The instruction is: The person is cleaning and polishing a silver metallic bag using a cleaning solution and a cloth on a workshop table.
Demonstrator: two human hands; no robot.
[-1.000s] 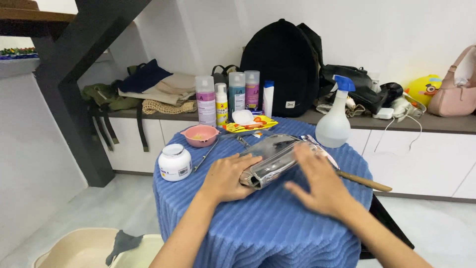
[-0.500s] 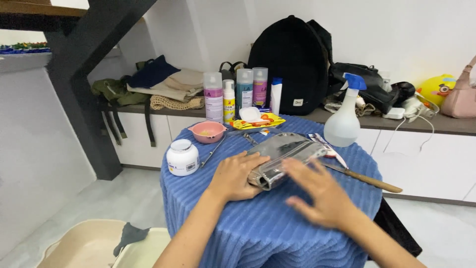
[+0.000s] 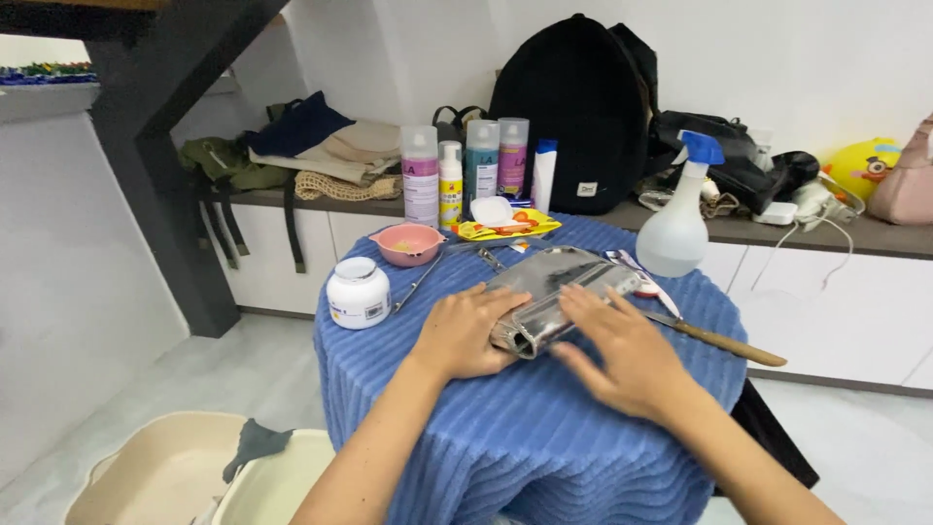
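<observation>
Your left hand [image 3: 465,333] flat, fingers spread on near end of silver pouch [image 3: 551,297], bench [image 3: 525,428] centre. Right hand [image 3: 622,350] open, palm pressing pouch's 4 o'clock edge. Risk: slick pouch sliding toward wooden-handled tool [image 3: 714,340] at 3 o'clock, knocking spray bottle [image 3: 677,219].

A glossy, clear plastic pouch [image 3: 554,297] with silvery sheen lies on ribbed, matt blue cloth [image 3: 525,437]. Far right, a translucent plastic spray bottle [image 3: 675,228]; right, a smooth wooden-handled tool [image 3: 724,342]; left, a glossy white jar [image 3: 358,295].
</observation>
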